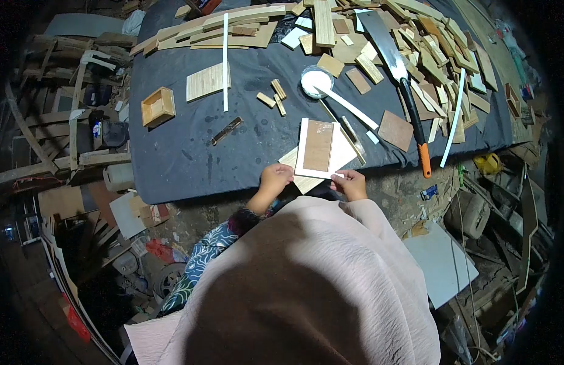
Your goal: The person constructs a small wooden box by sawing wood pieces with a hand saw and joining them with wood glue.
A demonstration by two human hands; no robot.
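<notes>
A small brown panel [318, 146] with white strips along its edges lies over pale boards [344, 156] at the table's front edge. My left hand [276, 180] pinches the lower left corner of the strip-edged piece. At its lower right, my right hand [350, 183] has its fingers closed on the end of the bottom white strip [312, 173]. Beyond the piece stands a round container of white paste [316, 81], with a white strip [351, 108] reaching out of it. A thin metal-edged tool [353, 139] lies just right of the panel.
A handsaw [405, 85] with black and orange handle lies right of the container. Wood offcuts [437, 58] pile up at the back right. An open wooden box [158, 107] sits at left, near a striped board [203, 82]. Small wood blocks [279, 89] are mid-table.
</notes>
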